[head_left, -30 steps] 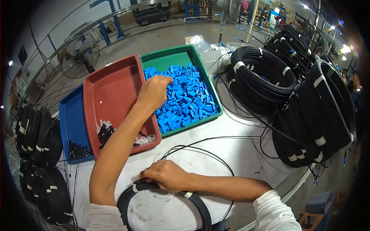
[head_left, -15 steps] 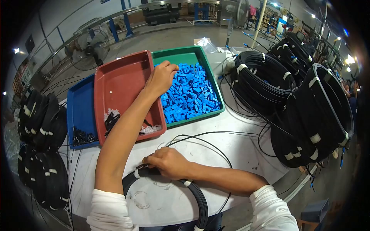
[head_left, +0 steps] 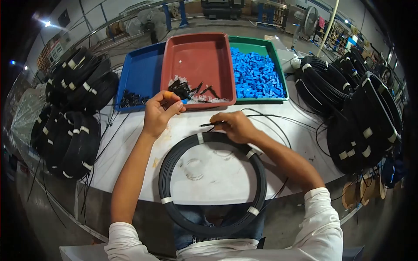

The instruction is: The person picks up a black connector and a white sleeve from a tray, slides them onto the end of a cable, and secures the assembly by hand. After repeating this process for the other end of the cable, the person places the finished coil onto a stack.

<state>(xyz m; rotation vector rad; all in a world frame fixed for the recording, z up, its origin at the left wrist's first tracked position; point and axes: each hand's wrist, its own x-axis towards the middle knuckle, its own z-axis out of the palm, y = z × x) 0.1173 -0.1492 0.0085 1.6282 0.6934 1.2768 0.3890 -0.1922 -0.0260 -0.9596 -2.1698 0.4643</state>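
Note:
My left hand (head_left: 160,114) is raised in front of the trays, thumb and fingers pinching a small blue plastic clip (head_left: 183,102). Level with it on the right, my right hand (head_left: 237,126) grips a black cable end (head_left: 206,125) that points left toward the other hand. Below both hands lies a coil of black cable (head_left: 165,176), bound with white tape bands and overhanging the near table edge. Similar blue pieces (head_left: 257,76) fill the green tray (head_left: 283,82). The exact shape of the held clip is partly hidden by my fingers.
A red tray (head_left: 198,56) holds black and whitish small parts; a blue tray (head_left: 141,67) beside it has small black parts. Taped cable coils stand at left (head_left: 72,139) and right (head_left: 348,130). Loose cable loops cross the white table (head_left: 130,169).
My left hand has come from the green tray to in front of the red tray, carrying a blue clip. My right hand now holds the cable end above the coil. The view has shifted.

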